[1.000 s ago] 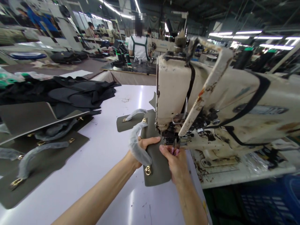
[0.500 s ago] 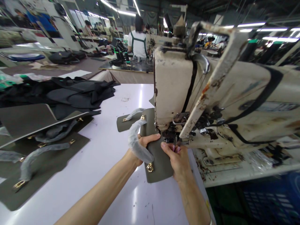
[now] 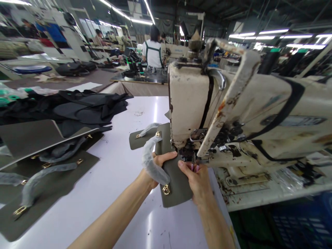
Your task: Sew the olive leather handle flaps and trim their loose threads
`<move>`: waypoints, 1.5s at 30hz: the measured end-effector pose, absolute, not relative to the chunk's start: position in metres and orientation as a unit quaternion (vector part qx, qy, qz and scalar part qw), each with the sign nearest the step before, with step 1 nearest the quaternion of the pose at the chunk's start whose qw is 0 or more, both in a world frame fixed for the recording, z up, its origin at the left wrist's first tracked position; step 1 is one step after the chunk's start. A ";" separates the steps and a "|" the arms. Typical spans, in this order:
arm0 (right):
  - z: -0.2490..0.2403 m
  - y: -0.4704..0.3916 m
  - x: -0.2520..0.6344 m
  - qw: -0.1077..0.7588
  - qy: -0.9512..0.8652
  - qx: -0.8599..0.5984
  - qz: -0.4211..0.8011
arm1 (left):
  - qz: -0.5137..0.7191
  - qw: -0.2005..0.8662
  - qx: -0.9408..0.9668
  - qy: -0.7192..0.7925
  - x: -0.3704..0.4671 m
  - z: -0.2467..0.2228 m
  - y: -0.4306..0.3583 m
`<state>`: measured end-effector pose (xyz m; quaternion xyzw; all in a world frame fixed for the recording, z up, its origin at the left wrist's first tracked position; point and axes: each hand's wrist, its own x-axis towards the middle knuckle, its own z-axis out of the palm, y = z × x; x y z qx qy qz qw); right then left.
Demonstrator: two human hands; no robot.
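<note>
A dark olive bag panel (image 3: 178, 188) lies on the white tabletop, its right side at the needle area of a sewing machine (image 3: 188, 103). A plastic-wrapped handle (image 3: 148, 157) with gold fittings arches over the panel's left part. My left hand (image 3: 154, 169) reaches under that handle and grips the panel, thumb on top. On the panel's right edge, my right hand (image 3: 198, 181) is closed, thumb above and the other fingers partly hidden. Small scissors (image 3: 197, 168) with pink handles sit in my right hand, blades toward the needle area. The presser foot is mostly hidden.
Several olive panels (image 3: 62, 181) with wrapped handles lie at the left, below a heap of black pieces (image 3: 85, 107). Another handled panel (image 3: 140, 138) rests behind my left hand. A blue crate (image 3: 306, 218) stands lower right. A person (image 3: 153, 52) sits farther back.
The whole view has tilted a little, so everything sits slightly lower. Both hands keep their hold, and the panel shows no clear movement against the machine.
</note>
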<state>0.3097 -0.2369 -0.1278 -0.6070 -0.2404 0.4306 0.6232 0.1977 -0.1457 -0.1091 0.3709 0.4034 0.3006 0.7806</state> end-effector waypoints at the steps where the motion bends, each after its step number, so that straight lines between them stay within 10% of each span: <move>1: -0.128 -0.237 0.310 0.622 -0.240 -0.608 0.432 | 0.304 0.779 0.367 0.408 0.198 -0.109 -0.146; 45: -0.119 -0.250 0.385 0.499 -0.463 -0.603 0.416 | 0.534 0.712 0.188 0.416 0.236 -0.118 -0.206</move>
